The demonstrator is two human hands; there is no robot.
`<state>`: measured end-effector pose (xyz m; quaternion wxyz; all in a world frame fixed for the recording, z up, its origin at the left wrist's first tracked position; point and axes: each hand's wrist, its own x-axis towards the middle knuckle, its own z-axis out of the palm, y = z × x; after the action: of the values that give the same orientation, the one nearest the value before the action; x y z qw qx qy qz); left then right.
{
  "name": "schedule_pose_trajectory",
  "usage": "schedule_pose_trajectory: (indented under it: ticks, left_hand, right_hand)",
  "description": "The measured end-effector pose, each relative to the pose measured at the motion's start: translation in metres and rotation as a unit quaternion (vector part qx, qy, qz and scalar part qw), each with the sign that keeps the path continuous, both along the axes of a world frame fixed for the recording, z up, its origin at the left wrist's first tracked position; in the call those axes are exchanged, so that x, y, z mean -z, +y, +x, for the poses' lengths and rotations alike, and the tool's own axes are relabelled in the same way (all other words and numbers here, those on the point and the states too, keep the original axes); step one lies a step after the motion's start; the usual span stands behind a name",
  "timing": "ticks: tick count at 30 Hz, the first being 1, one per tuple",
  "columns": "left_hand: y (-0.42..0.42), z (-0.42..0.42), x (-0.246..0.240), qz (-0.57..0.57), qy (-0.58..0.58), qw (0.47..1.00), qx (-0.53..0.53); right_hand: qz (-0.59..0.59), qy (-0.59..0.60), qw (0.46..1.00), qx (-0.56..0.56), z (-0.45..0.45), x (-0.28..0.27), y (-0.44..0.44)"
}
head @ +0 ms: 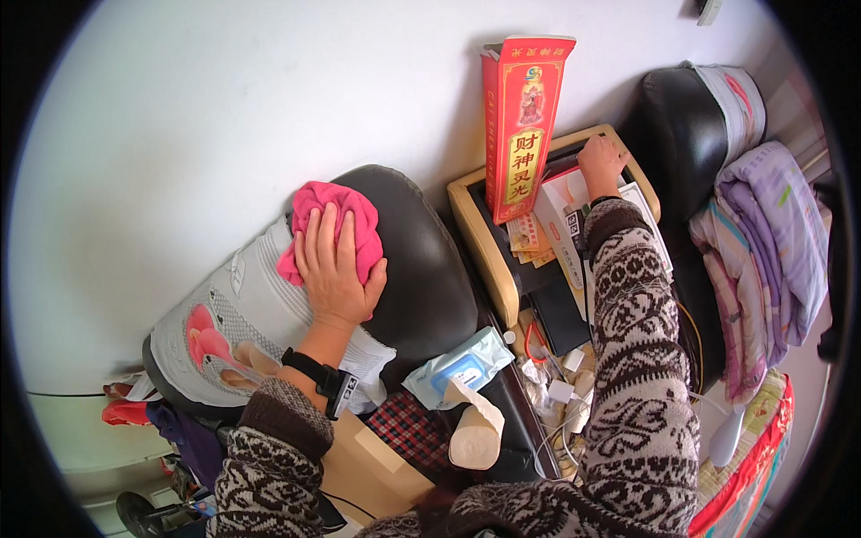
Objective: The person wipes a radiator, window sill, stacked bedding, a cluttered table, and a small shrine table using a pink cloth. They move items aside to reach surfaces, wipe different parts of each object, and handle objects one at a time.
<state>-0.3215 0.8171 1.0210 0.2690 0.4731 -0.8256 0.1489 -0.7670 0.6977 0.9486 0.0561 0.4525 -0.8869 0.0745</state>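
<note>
My left hand (336, 276) lies flat with spread fingers on a crumpled pink cloth (363, 218), pressing it against the top of a black leather sofa back (424, 269). A white cover (229, 302) with a pink flower print is wrapped around that sofa back. My right hand (601, 160) rests at the far edge of a tan-rimmed console (501, 289), its fingers bent downward; whether they grip anything is hidden. Beside it, a tall red box (525, 128) with gold writing stands upright. White printed boxes (559, 232) lie under my right wrist and forearm.
Nearer me are a wet-wipes pack (464, 366), a paper roll (476, 437), a cardboard box (363, 464) and a compartment with chargers and tangled cables (562, 393). At the right, folded quilts (773, 255) lie beside another black sofa back (679, 128). A white wall (235, 101) rises behind.
</note>
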Motion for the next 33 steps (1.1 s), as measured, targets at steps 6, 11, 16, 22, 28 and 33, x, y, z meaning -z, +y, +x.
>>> schedule_pose_trajectory:
  ticks: [6, 11, 16, 22, 28, 33]
  left_hand:
    - [-0.001, 0.001, 0.001, -0.004, 0.002, 1.0, 0.002]
    - [-0.001, 0.003, 0.007, -0.016, -0.01, 1.0, -0.002]
    - [-0.002, 0.003, 0.008, -0.014, -0.015, 1.0, -0.013]
    - [-0.001, 0.001, 0.004, -0.006, -0.002, 1.0, -0.002]
    - [-0.002, 0.0, 0.003, -0.028, -0.004, 1.0, 0.002]
    - [-0.003, -0.001, 0.003, -0.072, -0.026, 0.997, -0.003]
  right_hand:
    - [-0.012, 0.008, 0.999, 0.05, 0.01, 0.001, 0.004]
    - [-0.028, 0.03, 0.998, 0.055, 0.011, 0.009, -0.001]
    - [-0.066, -0.04, 0.996, 0.049, 0.004, 0.01, -0.009]
    - [-0.262, -0.207, 0.942, -0.021, 0.005, -0.006, -0.011]
    - [-0.416, -0.274, 0.858, -0.126, 0.021, -0.038, -0.006]
    - [-0.479, -0.453, 0.716, -0.229, 0.04, -0.056, -0.009]
